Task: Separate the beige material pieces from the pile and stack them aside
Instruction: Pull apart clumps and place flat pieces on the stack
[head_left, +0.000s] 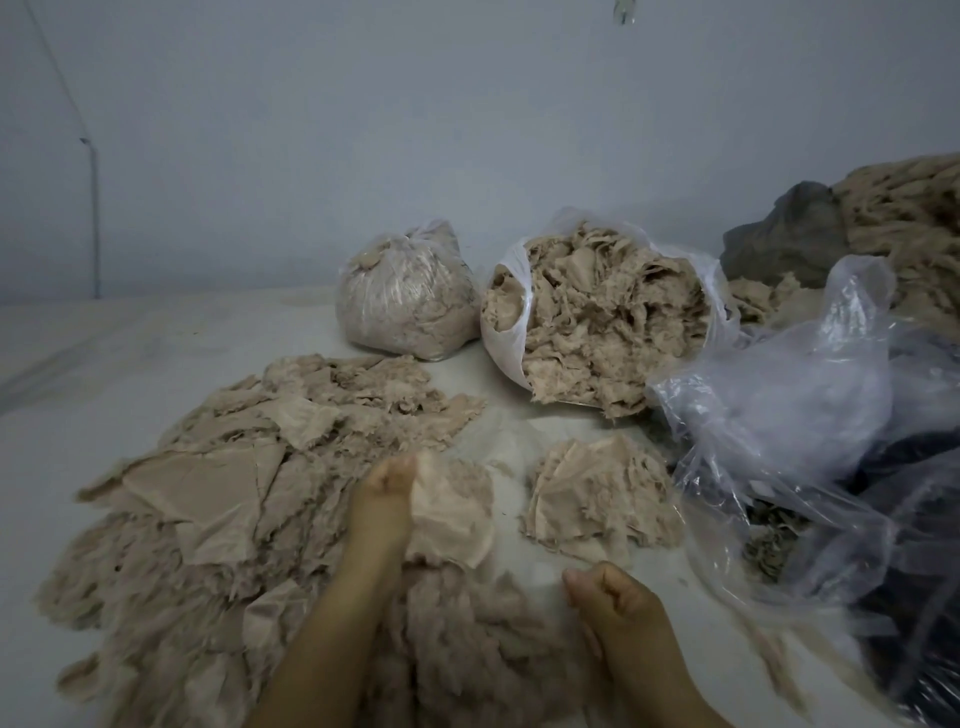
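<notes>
Right hand nearest, fingers curled, holding nothing. Left hand pinches a beige piece above the pile; small stack lies beside.

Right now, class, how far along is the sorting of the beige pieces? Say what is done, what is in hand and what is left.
Done: a small stack of beige pieces lies apart, right of the main pile. In hand: the left hand grips one beige piece above the pile; the right hand is curled, holding nothing visible. Left: most of the job, since the pile remains far bigger than the stack.
</notes>
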